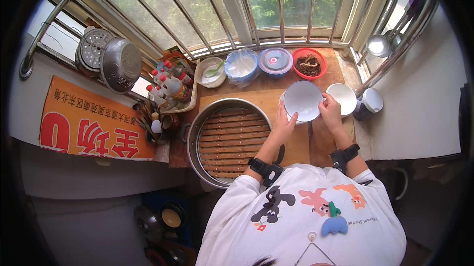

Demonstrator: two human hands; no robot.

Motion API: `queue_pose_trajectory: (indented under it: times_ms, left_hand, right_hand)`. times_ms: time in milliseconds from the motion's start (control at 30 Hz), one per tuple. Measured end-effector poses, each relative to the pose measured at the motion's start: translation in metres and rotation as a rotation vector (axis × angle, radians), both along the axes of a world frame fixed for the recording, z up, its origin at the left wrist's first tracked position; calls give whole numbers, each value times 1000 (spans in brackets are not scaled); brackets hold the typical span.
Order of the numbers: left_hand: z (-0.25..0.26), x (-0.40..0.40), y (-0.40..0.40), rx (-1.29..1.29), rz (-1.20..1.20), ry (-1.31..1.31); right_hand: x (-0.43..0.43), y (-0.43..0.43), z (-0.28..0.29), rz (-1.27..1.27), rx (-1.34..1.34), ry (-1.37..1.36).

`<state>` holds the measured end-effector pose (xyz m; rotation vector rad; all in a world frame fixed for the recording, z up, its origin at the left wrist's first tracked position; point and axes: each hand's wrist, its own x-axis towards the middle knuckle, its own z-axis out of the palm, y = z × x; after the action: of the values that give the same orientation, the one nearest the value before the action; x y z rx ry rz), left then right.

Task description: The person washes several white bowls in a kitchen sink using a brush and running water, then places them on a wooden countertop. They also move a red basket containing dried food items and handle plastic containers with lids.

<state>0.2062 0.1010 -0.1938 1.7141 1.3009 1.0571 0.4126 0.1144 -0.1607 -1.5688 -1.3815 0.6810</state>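
Observation:
Both hands grip a white bowl (304,99) with a thin dark rim, tilted so that its inside faces me. My left hand (285,122) holds its lower left side, thumb over the rim. At the right edge my right hand (330,109) pinches the rim. Part of another white dish shows behind and below the held bowl, mostly hidden. Just beyond my right hand stands a second white bowl (342,98). A round metal steamer pot (192,147) with a wooden slatted rack (233,142) inside stands left of my left forearm.
Along the window stand a bowl with a green spoon (214,70), a plastic-covered blue bowl (241,66), a lidded container (275,62) and a red basket (310,64). Sauce bottles (176,87) fill a basket at left. A lidded jar (370,102) stands right. Colanders (121,65) and ladles (379,45) hang from bars.

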Motion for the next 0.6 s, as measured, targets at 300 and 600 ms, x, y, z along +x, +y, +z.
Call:
queue_pose_trajectory:
  times_ms: [300,600]
  left_hand:
    - [-11,-5,-4,-80,94,146]
    - [-17,-6,-4,-70,74,168]
  right_hand:
    - [-17,-3,-25,57,-124,110]
    - [24,-12,-10,167,-204,291]
